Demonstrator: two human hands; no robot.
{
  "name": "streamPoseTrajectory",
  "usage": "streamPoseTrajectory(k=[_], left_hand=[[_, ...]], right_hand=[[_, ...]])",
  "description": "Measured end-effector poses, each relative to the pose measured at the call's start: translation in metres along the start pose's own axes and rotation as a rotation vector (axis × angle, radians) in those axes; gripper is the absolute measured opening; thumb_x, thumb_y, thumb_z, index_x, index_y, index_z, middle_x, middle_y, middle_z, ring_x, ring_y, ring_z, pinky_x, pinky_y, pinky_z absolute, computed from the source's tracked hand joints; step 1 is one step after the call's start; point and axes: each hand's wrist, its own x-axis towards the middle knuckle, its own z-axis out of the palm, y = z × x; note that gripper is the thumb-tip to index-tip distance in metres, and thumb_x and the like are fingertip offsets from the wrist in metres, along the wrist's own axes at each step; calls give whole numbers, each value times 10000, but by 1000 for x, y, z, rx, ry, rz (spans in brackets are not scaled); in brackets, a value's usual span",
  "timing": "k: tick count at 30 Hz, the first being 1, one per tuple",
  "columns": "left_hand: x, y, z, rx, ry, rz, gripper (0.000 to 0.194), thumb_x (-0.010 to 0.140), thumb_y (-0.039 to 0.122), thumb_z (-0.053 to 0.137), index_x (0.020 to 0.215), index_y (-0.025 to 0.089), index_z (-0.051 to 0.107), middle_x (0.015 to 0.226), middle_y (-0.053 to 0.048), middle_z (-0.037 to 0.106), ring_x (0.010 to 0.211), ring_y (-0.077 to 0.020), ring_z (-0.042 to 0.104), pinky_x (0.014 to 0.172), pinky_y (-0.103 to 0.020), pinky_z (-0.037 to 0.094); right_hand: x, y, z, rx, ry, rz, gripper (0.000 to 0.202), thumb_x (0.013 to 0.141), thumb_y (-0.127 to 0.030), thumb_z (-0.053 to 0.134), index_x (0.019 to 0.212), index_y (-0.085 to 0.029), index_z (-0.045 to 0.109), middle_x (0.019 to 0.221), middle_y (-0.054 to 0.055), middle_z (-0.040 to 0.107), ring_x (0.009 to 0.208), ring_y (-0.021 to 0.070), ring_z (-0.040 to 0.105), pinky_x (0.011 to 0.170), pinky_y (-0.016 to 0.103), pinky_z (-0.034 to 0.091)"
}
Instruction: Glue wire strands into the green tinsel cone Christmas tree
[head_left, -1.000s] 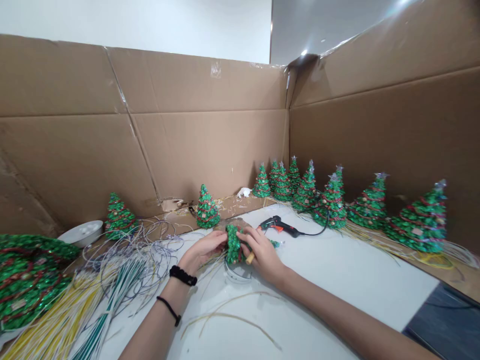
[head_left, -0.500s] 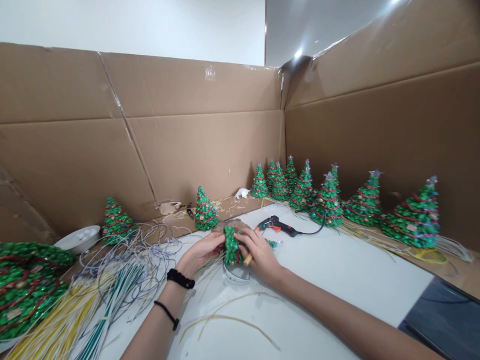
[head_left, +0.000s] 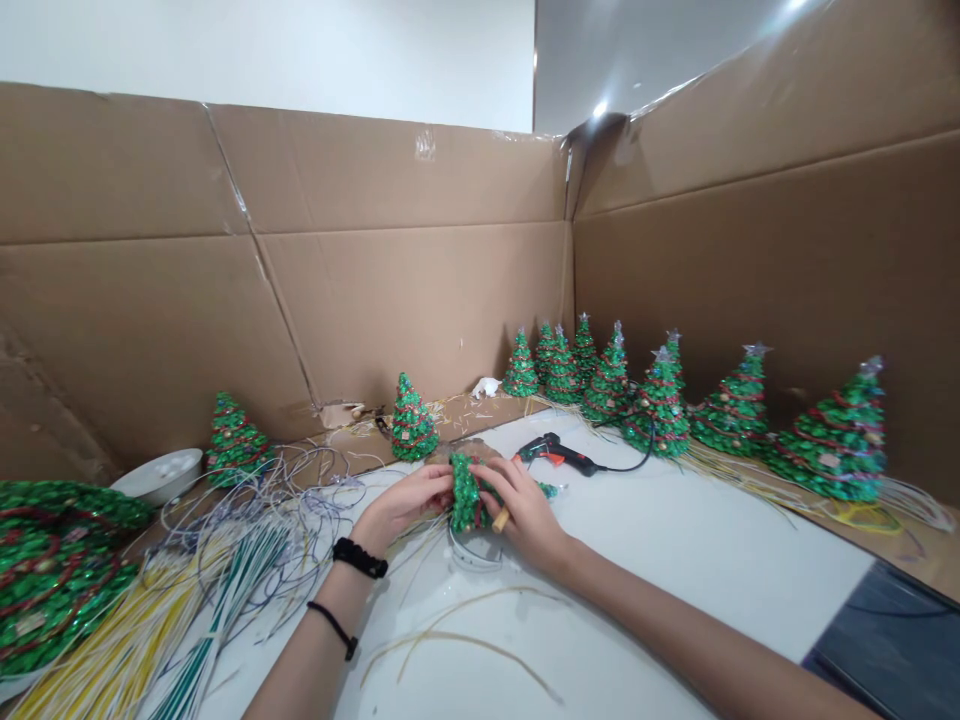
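Observation:
Between my two hands a small green Christmas tree (head_left: 466,497) lies on its side over the white tabletop, its tip pointing right. My left hand (head_left: 412,498) closes on the tree's left end with thumb and fingers. My right hand (head_left: 525,510) has its fingers bent over the near right part of the tree, and a short tan stick (head_left: 501,520) pokes out from under them. Pale strands and a clear curved piece (head_left: 475,556) lie just below the tree. What my right fingertips press on is partly hidden.
A black and orange glue gun (head_left: 559,453) lies behind my right hand. Several decorated trees (head_left: 660,410) line the right side. At left are bundled yellow and green strips (head_left: 217,590), tangled wires, a white bowl (head_left: 161,476) and more trees. Cardboard walls (head_left: 420,300) enclose the table.
Both hands stay around the tree in nearly the same pose. The whole view has shifted slightly; the tree sits a little further right in the picture.

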Motion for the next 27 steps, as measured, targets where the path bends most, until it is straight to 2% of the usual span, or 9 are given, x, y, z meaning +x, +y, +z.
streamPoseTrajectory(k=[7, 14, 18, 27], left_hand=[[1, -1, 3, -65, 20, -33, 354, 592, 298, 771, 879, 126, 655, 573, 34, 534, 537, -72, 414, 522, -223, 250], [3, 0, 1, 34, 19, 10, 304, 584, 354, 749, 721, 112, 628, 512, 53, 453, 455, -38, 296, 461, -241, 130], [5, 0, 0, 125, 14, 40, 280, 677, 387, 662, 707, 113, 607, 516, 50, 434, 466, -46, 273, 477, -264, 118], [2, 2, 1, 140, 44, 20, 270, 665, 373, 654, 606, 142, 528, 508, 50, 396, 481, -60, 264, 486, -273, 124]], right_hand=[[1, 0, -2, -19, -13, -11, 283, 928, -237, 389, 1170, -227, 535, 1057, 94, 559, 937, 193, 519, 806, 359, 483], [2, -1, -1, -80, -39, -13, 302, 927, -233, 384, 1193, -216, 528, 1080, 102, 566, 977, 204, 524, 844, 380, 474], [2, -1, -3, -120, -32, -40, 309, 924, -227, 392, 1202, -208, 524, 1086, 104, 578, 955, 210, 524, 821, 381, 482], [2, 1, 0, -170, -6, -83, 302, 917, -216, 405, 1185, -190, 543, 1076, 110, 589, 926, 214, 519, 798, 383, 477]])
